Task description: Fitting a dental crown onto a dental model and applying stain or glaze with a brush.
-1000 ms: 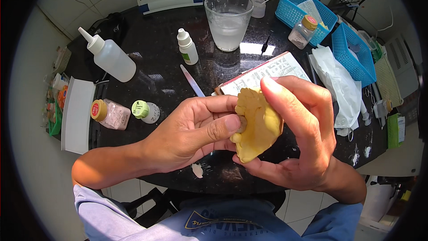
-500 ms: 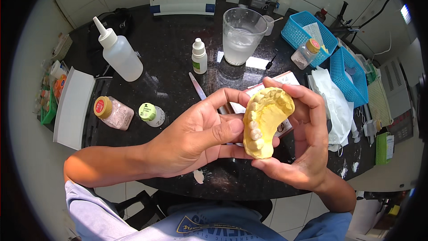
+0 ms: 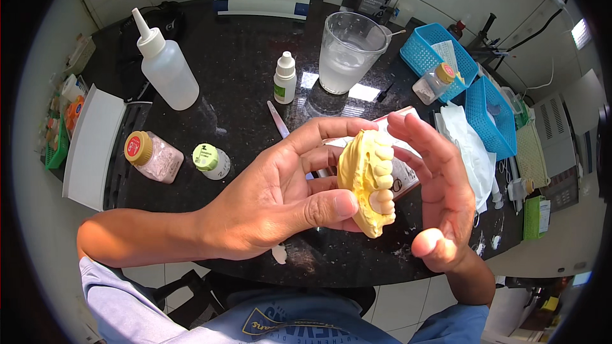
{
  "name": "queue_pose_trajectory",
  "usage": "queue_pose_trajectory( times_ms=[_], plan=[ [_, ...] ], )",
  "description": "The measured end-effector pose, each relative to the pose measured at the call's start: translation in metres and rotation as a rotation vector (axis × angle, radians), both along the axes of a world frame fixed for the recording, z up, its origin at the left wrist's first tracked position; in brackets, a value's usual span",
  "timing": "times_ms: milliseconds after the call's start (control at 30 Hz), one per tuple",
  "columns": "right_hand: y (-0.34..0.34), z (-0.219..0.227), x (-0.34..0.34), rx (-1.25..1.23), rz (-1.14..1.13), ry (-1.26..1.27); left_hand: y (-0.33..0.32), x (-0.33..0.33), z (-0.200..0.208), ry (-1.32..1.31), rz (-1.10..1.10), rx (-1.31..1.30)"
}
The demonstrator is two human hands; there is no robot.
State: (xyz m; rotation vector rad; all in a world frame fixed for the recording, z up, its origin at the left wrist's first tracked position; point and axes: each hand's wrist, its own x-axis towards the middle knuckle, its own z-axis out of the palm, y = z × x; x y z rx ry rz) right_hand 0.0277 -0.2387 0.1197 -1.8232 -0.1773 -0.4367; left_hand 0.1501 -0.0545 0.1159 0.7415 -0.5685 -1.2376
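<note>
"So, what's the left hand (image 3: 271, 197) doing?"

"Pinching the model (image 3: 358, 175) — thumb on its near face, fingers behind. It's yellow, held up above the black table (image 3: 236, 64), its row of teeth facing right, with a paler patch near the lower end."

"And the right hand (image 3: 449, 191)?"

"Spread and curved beside the model, thumb well apart from the fingers. Whether a fingertip touches the model's back, I can't tell."

"What lies just past them?"

"A booklet (image 3: 403, 178), partly hidden by the model and the right hand. Beyond the left hand, a pale spatula (image 3: 277, 120) and a dropper bottle (image 3: 285, 83); farther back, a glass (image 3: 347, 60) partly filled with liquid."

"Off to the left?"

"2 jars — green-lidded jar (image 3: 210, 160) nearer the hand, pink jar (image 3: 160, 158) left of it. A squeeze bottle (image 3: 171, 76) stands behind them."

"And right?"

"A white bundle (image 3: 468, 153), then 2 blue baskets (image 3: 414, 54). Along the far edge, a tooth rack (image 3: 261, 6)."
</note>
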Motion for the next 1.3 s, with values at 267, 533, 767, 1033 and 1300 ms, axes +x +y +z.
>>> queue_pose_trajectory(
  times_ms=[267, 533, 767, 1033, 1300],
  plan=[
    [0.006, 0.007, -0.007, 0.3, 0.011, 0.117, 0.001, -0.004, 0.001, -0.164, 0.155, 0.11],
    [0.003, 0.004, -0.009, 0.362, 0.078, 0.215, -0.001, -0.004, -0.001, -0.213, 0.186, 0.132],
    [0.005, 0.003, -0.008, 0.334, 0.079, 0.193, 0.0, -0.004, 0.001, -0.323, 0.219, 0.14],
    [0.005, 0.003, -0.007, 0.18, 0.043, 0.109, -0.002, -0.002, -0.007, -0.369, 0.206, 0.095],
    [0.008, -0.002, -0.005, 0.132, -0.012, 0.111, -0.002, -0.001, -0.005, -0.183, 0.106, 0.128]
  ],
)
